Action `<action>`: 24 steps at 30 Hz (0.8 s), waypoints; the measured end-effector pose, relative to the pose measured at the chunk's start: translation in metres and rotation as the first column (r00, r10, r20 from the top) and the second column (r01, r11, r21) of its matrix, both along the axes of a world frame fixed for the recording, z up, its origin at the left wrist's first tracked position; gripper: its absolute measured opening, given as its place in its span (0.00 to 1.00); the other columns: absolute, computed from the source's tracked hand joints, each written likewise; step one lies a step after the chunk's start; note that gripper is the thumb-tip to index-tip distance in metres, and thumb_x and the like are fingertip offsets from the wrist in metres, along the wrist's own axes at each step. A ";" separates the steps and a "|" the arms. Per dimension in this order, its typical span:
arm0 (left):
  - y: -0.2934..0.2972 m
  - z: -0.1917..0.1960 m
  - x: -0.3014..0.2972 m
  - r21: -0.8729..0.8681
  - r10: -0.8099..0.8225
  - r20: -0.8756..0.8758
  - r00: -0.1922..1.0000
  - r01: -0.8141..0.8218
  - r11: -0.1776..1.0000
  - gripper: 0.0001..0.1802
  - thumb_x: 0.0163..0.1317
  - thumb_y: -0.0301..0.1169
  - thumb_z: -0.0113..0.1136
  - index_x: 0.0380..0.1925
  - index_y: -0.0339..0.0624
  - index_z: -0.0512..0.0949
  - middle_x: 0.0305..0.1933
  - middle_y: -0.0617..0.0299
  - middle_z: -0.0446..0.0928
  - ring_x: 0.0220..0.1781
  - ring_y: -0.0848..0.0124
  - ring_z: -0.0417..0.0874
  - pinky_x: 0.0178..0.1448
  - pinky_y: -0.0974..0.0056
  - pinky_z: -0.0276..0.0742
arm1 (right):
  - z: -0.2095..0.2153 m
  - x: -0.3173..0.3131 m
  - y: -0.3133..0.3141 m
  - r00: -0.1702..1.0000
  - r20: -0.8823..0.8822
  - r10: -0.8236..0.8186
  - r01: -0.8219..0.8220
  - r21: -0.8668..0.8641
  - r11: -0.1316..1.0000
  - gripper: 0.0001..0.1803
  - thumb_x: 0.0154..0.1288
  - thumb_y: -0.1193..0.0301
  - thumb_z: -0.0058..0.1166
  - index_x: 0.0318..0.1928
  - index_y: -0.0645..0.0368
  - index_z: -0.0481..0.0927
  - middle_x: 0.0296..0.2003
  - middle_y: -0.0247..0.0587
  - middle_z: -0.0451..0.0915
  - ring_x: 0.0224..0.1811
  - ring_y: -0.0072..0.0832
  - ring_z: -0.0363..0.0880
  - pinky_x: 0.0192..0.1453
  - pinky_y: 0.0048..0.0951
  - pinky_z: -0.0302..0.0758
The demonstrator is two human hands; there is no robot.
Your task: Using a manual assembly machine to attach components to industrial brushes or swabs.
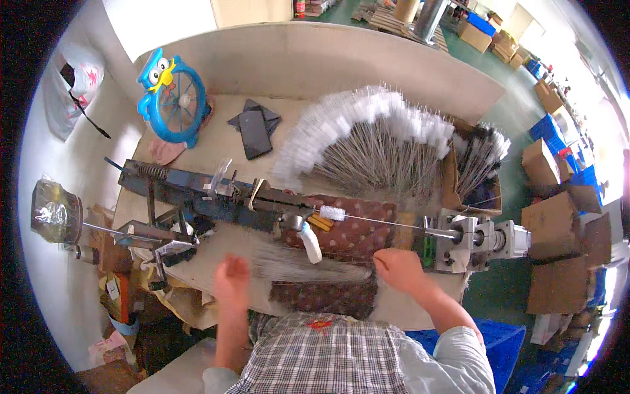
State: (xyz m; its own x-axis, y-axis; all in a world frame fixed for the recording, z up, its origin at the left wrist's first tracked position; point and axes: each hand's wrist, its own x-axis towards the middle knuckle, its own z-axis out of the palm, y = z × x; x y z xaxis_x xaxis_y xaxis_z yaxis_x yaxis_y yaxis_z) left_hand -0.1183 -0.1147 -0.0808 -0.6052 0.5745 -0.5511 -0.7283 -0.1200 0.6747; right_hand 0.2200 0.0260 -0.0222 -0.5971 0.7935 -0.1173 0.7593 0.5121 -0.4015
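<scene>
Though loose, wires (pixel 335 270) btwn L/R fingers (pixel 386 259)

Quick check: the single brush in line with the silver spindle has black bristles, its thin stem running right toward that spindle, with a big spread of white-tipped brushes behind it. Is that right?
Not quite: the single brush has white bristles, as the head view shows. Its thin stem does run right toward the silver spindle, with white-tipped brushes behind.
</scene>
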 end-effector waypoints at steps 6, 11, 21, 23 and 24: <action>0.082 0.058 0.111 -0.189 -0.560 -0.492 0.666 0.547 0.816 0.13 0.59 0.38 0.53 0.37 0.40 0.72 0.38 0.59 0.74 0.42 0.68 0.75 0.50 0.64 0.69 | 0.011 0.002 -0.012 0.991 0.121 0.059 -0.064 0.043 0.997 0.08 0.55 0.68 0.51 0.35 0.56 0.73 0.28 0.44 0.76 0.32 0.43 0.78 0.33 0.42 0.75; 0.088 0.147 0.146 0.416 -0.536 0.288 0.794 0.400 0.817 0.15 0.60 0.45 0.53 0.29 0.45 0.73 0.18 0.68 0.65 0.18 0.75 0.64 0.27 0.66 0.65 | 0.002 -0.005 -0.022 0.995 0.087 0.039 -0.045 0.069 0.997 0.08 0.53 0.74 0.49 0.36 0.57 0.70 0.31 0.43 0.71 0.31 0.42 0.78 0.32 0.41 0.76; 0.039 0.153 0.091 0.293 -0.768 0.138 0.625 0.715 0.635 0.22 0.68 0.44 0.40 0.34 0.36 0.75 0.24 0.59 0.75 0.24 0.72 0.74 0.33 0.65 0.75 | 0.028 -0.007 -0.018 0.988 -0.128 0.092 -0.081 0.088 0.993 0.08 0.50 0.78 0.47 0.35 0.59 0.71 0.31 0.43 0.72 0.33 0.41 0.77 0.33 0.40 0.75; 0.043 0.168 0.091 0.225 -0.904 -0.162 0.396 0.907 0.357 0.17 0.67 0.38 0.45 0.36 0.34 0.75 0.27 0.58 0.76 0.25 0.73 0.75 0.32 0.67 0.73 | 0.062 0.014 0.000 0.987 -0.128 0.101 -0.088 0.102 0.991 0.13 0.47 0.79 0.49 0.37 0.58 0.76 0.33 0.45 0.76 0.36 0.40 0.78 0.37 0.37 0.76; 0.046 0.171 0.091 0.236 -0.905 -0.160 0.393 0.906 0.352 0.17 0.67 0.38 0.45 0.36 0.34 0.75 0.27 0.58 0.76 0.25 0.73 0.75 0.32 0.67 0.73 | 0.082 0.028 0.010 0.992 -0.083 0.096 -0.084 0.132 0.988 0.17 0.45 0.80 0.50 0.40 0.58 0.79 0.36 0.47 0.79 0.38 0.40 0.79 0.40 0.35 0.76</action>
State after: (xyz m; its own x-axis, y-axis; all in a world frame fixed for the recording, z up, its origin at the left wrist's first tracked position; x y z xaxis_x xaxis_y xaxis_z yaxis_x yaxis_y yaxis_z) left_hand -0.0276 -0.0691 0.0898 0.3690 0.8810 -0.2960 -0.5013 0.4568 0.7349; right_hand 0.2479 0.0362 0.0601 -0.6702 0.7412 0.0384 0.6721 0.6280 -0.3923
